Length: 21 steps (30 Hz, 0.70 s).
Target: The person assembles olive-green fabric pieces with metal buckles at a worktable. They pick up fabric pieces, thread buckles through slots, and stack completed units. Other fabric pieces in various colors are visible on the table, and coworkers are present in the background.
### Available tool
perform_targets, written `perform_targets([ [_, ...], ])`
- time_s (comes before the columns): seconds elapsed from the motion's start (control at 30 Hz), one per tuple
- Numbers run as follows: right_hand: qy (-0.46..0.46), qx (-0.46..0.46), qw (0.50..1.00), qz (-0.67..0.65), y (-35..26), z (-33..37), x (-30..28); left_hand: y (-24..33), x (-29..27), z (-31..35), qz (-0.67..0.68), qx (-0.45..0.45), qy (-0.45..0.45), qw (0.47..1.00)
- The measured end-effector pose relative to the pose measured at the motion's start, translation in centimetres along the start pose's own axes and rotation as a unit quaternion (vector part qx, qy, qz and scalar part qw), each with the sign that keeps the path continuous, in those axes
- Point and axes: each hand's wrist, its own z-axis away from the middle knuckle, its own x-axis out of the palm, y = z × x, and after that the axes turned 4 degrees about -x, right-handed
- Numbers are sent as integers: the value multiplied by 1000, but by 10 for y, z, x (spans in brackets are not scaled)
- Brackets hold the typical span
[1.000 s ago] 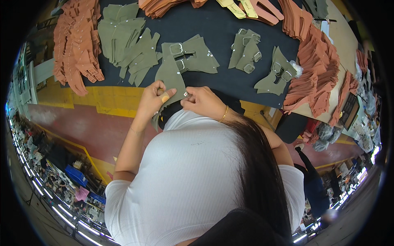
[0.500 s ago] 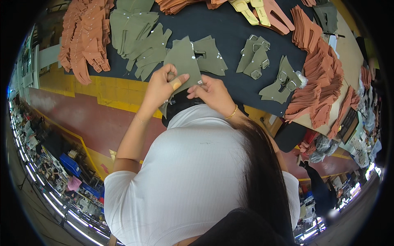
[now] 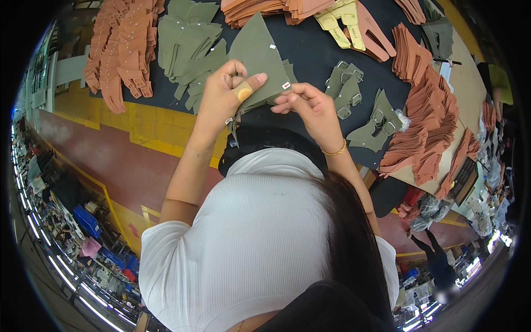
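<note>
An olive-green, flat, pointed fabric-like panel (image 3: 257, 52) is held up before the torso, at the near side of a dark-topped table (image 3: 310, 48). Its near left part is pinched by the left hand (image 3: 222, 104), with the thumb laid across the upper face. The fingers of the right hand (image 3: 319, 113) are drawn together at the near right corner, just beside a small white tag (image 3: 286, 86); whether the edge is pinched there cannot be told. The panel's tip is pointed toward the far side.

To the left, the panel's edge is closely neighboured by a fanned pile of olive-green flat pieces (image 3: 188, 47); little room is left there. Farther left, long rows of orange-brown strap pieces (image 3: 124, 50) are laid.

To the right, dark surface is seen between the panel and a cluster of olive-green straps with metal buckles (image 3: 344, 91). Nearer and farther right, an olive-green buckled piece (image 3: 371, 126) is placed close to the near edge, with large orange-brown piles (image 3: 423, 124) just beyond. The far side is bounded by an orange-brown stack (image 3: 251, 12) and yellow forked templates (image 3: 338, 23).
</note>
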Motion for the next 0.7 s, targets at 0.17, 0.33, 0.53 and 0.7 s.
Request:
perform_targets([
  [0.17,28,-71,997,7,-9,0,-6,3,2,-1,9,2,-15,1000],
  [0.33,36,-120,972,198,-22,-3,-2,7,5,1,-4,5,-24,1000],
  [0.53,48,-189,921,337,-33,-4,0,11,5,3,-2,10,-30,999],
  [0.7,36,-218,906,360,-33,-6,-2,11,6,5,-10,8,-30,999],
])
